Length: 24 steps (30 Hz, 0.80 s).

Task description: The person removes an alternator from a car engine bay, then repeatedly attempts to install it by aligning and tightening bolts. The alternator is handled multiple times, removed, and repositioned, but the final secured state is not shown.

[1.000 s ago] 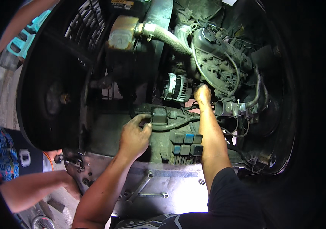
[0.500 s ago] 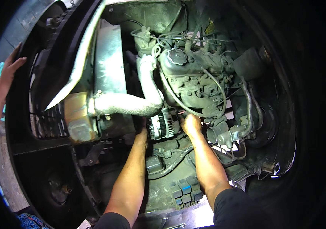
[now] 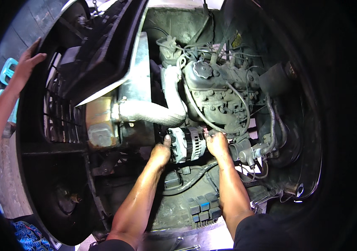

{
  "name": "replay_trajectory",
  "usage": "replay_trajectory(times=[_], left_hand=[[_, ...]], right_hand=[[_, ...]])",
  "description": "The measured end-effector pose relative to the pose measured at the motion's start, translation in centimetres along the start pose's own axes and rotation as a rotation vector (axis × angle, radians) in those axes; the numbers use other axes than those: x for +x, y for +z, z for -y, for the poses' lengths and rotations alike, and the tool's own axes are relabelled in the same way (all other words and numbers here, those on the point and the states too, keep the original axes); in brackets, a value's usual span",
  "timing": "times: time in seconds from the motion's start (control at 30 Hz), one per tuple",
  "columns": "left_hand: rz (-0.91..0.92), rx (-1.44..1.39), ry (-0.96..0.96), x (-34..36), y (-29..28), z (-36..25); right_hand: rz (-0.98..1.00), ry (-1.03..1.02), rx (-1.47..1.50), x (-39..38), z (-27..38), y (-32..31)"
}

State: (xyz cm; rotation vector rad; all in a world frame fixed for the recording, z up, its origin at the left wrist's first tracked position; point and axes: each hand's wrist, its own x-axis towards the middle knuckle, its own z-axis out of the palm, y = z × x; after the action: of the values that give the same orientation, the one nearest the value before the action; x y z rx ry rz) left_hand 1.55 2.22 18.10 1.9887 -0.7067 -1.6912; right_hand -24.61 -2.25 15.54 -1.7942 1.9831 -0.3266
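Observation:
A silver alternator (image 3: 188,144) with a dark band sits between my two hands, below the wrapped hose and in front of the engine (image 3: 214,98). My left hand (image 3: 161,154) grips its left end, thumb up against the casing; the other fingers are hidden behind it. On the alternator's right end, my right hand (image 3: 217,144) has its fingers bent and pressed to the housing. An open pipe end (image 3: 240,151) lies just right of that hand. The alternator's underside is out of sight.
A pale wrapped hose (image 3: 153,113) curves from the rusty radiator tank (image 3: 101,125) to the engine. Nearer me are a fuse box (image 3: 203,208) and a dark cable (image 3: 191,184). Another person's hand (image 3: 30,65) rests by the frame at far left. Wrenches (image 3: 193,247) lie at the front edge.
The alternator has come up toward me and shows more fully. My left hand has emerged from beside it, its thumb now visible. The whole view has shifted slightly.

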Motion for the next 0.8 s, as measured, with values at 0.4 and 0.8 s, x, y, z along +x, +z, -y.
replay_trajectory(times=[0.4,0.8], left_hand=[[-0.059,-0.01,0.141,0.7,1.3,4.2],[-0.093,-0.356,0.277,-4.9,1.8,4.3]], right_hand=[[0.155,-0.064,-0.148,0.2,0.4,-1.0],[-0.02,-0.148,-0.038,-4.3,6.7,-9.3]])
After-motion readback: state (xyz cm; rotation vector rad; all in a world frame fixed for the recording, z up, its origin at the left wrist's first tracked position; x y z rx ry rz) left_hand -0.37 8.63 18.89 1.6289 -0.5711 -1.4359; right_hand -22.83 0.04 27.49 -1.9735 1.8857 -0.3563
